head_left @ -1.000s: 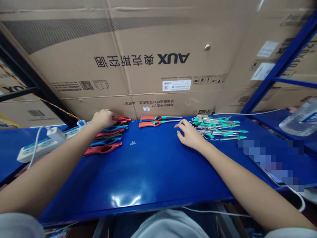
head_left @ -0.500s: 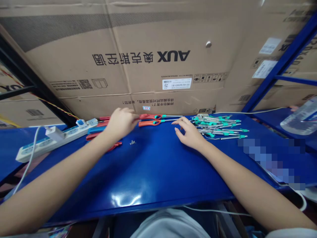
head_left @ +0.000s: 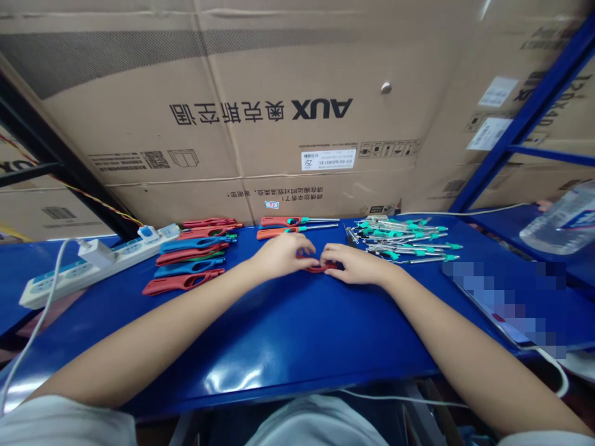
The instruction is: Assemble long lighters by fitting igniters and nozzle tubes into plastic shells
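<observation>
The large brown cardboard panel [head_left: 260, 62] bears, upside down, the black brand "AUX" beside "奥克斯空调", and lower, in small print, "师傅您辛苦了!" and "请在搬运时对我温柔些,谢谢您!". Its white rectangular barcode label [head_left: 328, 159] shows "25" and "(B1)", also inverted. The small blue-bordered white sticker [head_left: 272, 204] has red marks too small to read. Brown cardboard at far left [head_left: 23, 207] shows part of "AUX".

Bare left hand [head_left: 287, 255] and bare right hand [head_left: 351, 263] nearly meet, fingers curled inward (both forearms angle together).
</observation>
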Tool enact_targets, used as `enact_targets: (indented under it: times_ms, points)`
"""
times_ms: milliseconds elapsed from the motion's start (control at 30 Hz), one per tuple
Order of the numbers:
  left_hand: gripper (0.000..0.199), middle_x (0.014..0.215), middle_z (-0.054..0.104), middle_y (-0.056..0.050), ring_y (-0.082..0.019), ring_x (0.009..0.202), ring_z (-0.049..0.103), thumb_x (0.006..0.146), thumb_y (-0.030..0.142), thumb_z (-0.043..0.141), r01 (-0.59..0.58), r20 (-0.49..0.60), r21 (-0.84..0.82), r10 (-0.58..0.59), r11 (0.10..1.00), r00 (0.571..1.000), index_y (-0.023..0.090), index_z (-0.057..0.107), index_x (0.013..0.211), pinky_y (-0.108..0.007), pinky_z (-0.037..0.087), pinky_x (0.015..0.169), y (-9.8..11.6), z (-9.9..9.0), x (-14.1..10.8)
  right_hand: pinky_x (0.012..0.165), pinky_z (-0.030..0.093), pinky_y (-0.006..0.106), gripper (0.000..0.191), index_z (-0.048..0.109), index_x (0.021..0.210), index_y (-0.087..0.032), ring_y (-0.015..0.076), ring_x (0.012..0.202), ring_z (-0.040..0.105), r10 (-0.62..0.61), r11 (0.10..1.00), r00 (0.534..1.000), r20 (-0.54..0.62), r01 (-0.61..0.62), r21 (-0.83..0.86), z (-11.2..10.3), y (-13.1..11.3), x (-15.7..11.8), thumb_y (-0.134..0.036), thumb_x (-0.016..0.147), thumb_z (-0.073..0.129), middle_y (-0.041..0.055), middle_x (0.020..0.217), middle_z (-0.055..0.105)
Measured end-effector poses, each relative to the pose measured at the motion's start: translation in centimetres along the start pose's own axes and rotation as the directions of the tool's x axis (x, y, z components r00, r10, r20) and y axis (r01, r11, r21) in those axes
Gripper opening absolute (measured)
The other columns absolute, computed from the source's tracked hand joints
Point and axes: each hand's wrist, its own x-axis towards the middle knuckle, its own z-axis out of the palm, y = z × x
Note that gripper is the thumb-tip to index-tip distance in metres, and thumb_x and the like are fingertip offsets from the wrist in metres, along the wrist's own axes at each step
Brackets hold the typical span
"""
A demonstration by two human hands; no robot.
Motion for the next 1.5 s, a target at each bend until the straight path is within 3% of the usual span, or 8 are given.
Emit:
enact_targets:
  times_ms: [100,167,267,400,700,967,1167,1500]
  points:
    - [0.027,0.116,0.071,-0.009,-0.023,0.107,0.066,0.1,0.032,0.053,0.144,-0.067,0.084,-0.139,0.986,0.988,0.02,0.07,0.118,-0.032,0.053,0.089,-3.5,-0.4,1.1,0.082,0.046,0.032,0.015,0.064,0.099,-0.018,0.0204,0.091,0.057,0.039,0.999,0.999,0.023,-0.038,-0.032,-0.4,0.3,-0.1,-0.013,0.086,0.059,0.0078,0.106,0.059]
    - [0.029,0.12,0.068,-0.013,-0.027,0.114,0.063,0.098,0.023,0.051,0.226,-0.071,0.157,-0.217,0.961,0.973,0.018,0.069,0.12,-0.035,0.053,0.089,-5.8,-0.3,1.6,0.08,0.045,0.031,0.014,0.063,0.097,-0.018,0.02,0.088,0.056,0.056,0.998,0.998,0.029,-0.054,-0.039,-0.6,0.3,-0.2,-0.014,0.085,0.059,0.0076,0.105,0.058]
    - [0.03,0.12,0.068,-0.013,-0.029,0.114,0.063,0.094,0.017,0.051,0.271,-0.026,0.243,-0.273,0.932,0.962,0.019,0.071,0.116,-0.036,0.052,0.091,-8.4,0.1,1.8,0.077,0.044,0.031,0.013,0.062,0.097,-0.019,0.0192,0.086,0.055,0.074,0.996,0.996,0.04,-0.072,-0.044,-0.8,0.1,-0.3,-0.015,0.085,0.058,0.0069,0.103,0.057]
    - [0.035,0.131,0.066,-0.008,-0.026,0.117,0.063,0.098,0.021,0.048,0.28,0.024,0.302,-0.301,0.911,0.953,0.025,0.067,0.127,-0.032,0.052,0.091,-9.9,0.5,1.8,0.077,0.043,0.031,0.011,0.062,0.096,-0.018,0.019,0.085,0.054,0.097,0.994,0.994,0.049,-0.094,-0.054,-1.0,0.1,-0.3,-0.017,0.086,0.059,0.0067,0.102,0.057]
    - [0.034,0.123,0.07,-0.009,-0.025,0.109,0.068,0.102,0.025,0.042,0.315,0.073,0.354,-0.362,0.881,0.929,0.026,0.068,0.125,-0.03,0.051,0.082,-11.0,0.1,1.0,0.077,0.043,0.031,0.01,0.062,0.096,-0.018,0.0192,0.086,0.055,0.097,0.994,0.994,0.055,-0.095,-0.052,-0.8,0.4,-0.4,-0.019,0.087,0.058,0.0073,0.105,0.057]
    - [0.033,0.122,0.07,-0.008,-0.024,0.114,0.065,0.103,0.027,0.042,0.348,0.044,0.334,-0.383,0.876,0.923,0.027,0.07,0.12,-0.028,0.049,0.082,-10.7,0.2,1.0,0.075,0.042,0.03,0.01,0.062,0.097,-0.018,0.0188,0.085,0.055,0.092,0.993,0.994,0.054,-0.087,-0.081,-0.9,0.3,-0.4,-0.021,0.089,0.058,0.0076,0.105,0.058]
    - [0.031,0.119,0.071,-0.009,-0.025,0.112,0.065,0.1,0.025,0.046,0.396,0.001,0.316,-0.418,0.862,0.909,0.023,0.074,0.111,-0.029,0.048,0.083,-10.3,0.6,1.6,0.075,0.043,0.031,0.025,0.065,0.094,-0.019,0.0197,0.086,0.056,0.099,0.994,0.994,0.038,-0.097,-0.046,-1.1,0.0,-0.3,-0.043,0.095,0.06,0.0074,0.104,0.058]
    - [0.031,0.133,0.067,-0.005,-0.027,0.124,0.06,0.097,0.031,0.054,0.426,-0.104,0.262,-0.414,0.866,0.904,0.028,0.069,0.123,-0.032,0.052,0.09,-9.9,0.6,0.6,0.081,0.044,0.032,0.015,0.062,0.087,-0.018,0.0217,0.097,0.056,0.056,0.995,0.998,-0.013,-0.056,-0.084,-1.1,-0.5,-0.2,-0.031,0.093,0.064,0.0078,0.106,0.06]
